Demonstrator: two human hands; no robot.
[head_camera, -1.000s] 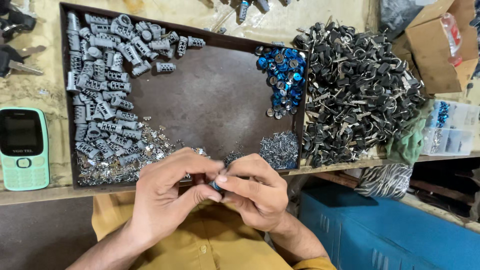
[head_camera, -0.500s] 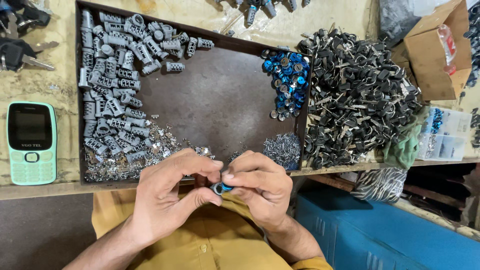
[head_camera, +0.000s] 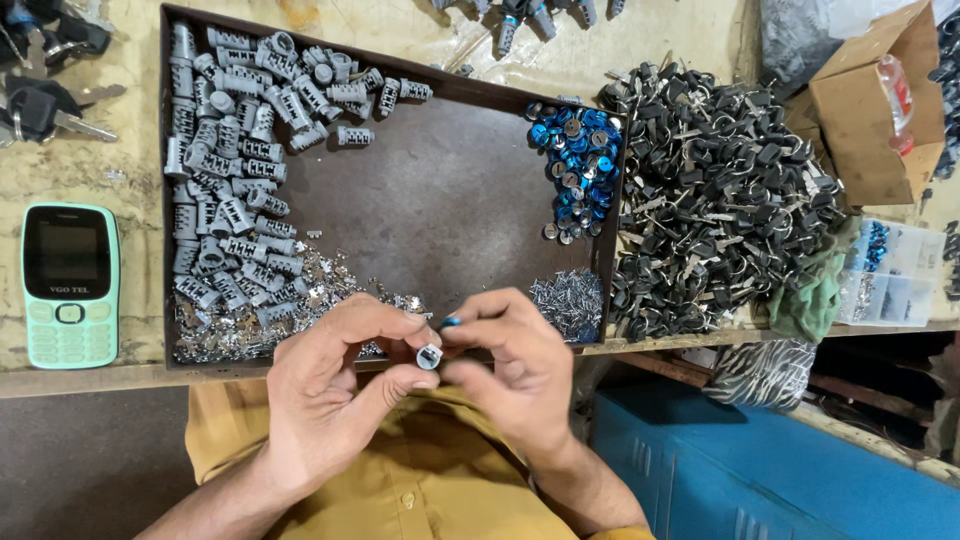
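Worn worktop (head_camera: 120, 150) is carrying a dark tray (head_camera: 440, 190). Just below its near edge, the left hand (head_camera: 325, 395) is pinching a small grey lock cylinder (head_camera: 429, 356) while the right hand (head_camera: 515, 375) is pressing a blue cap (head_camera: 450, 323) beside it. Grey cylinders (head_camera: 225, 170), blue caps (head_camera: 578, 165) are lying in the tray; black keys (head_camera: 720, 190), a green phone (head_camera: 68, 285) are sitting outside.

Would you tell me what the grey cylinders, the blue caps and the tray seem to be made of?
Grey cylinders: probably cast metal, matte grey with ribbed sides. Blue caps: likely anodised or coated metal, given the glossy blue sheen. Tray: dark brown and dull; painted metal or wood, unclear which.
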